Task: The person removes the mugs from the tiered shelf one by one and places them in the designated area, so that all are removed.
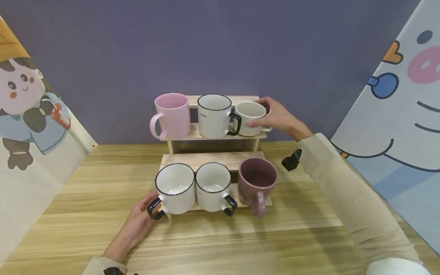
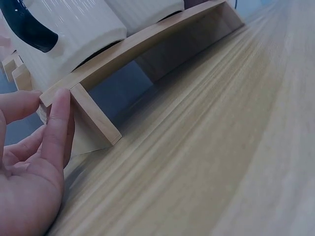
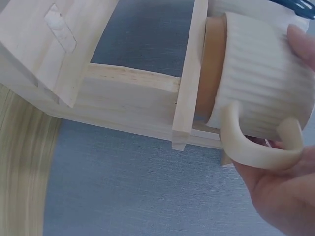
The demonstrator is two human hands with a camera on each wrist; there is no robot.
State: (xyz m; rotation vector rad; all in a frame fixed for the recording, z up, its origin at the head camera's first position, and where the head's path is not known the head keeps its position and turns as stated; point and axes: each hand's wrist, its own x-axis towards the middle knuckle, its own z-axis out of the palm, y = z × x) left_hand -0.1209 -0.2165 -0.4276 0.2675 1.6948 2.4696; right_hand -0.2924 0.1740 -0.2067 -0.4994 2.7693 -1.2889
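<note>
My right hand (image 1: 280,118) grips a small cream mug (image 1: 250,119) at the right end of the wooden rack's upper tier, thumb in front and fingers behind. In the right wrist view this ribbed mug (image 3: 266,73) shows its handle and tan base close to the shelf slat; I cannot tell whether they touch. At the lower left, my left hand (image 1: 139,221) pinches the corner of the rack's bottom shelf (image 2: 110,59) between thumb and fingers. Right above it stands a white mug (image 1: 176,191) with black rim and handle.
On the upper tier are a pink mug (image 1: 177,118) and a white black-handled mug (image 1: 214,118). Another white mug (image 1: 213,191) and a mauve mug (image 1: 256,183) share the bottom tier. A grey-blue partition (image 1: 206,46) rises behind the rack; printed panels flank the wooden table (image 1: 103,183).
</note>
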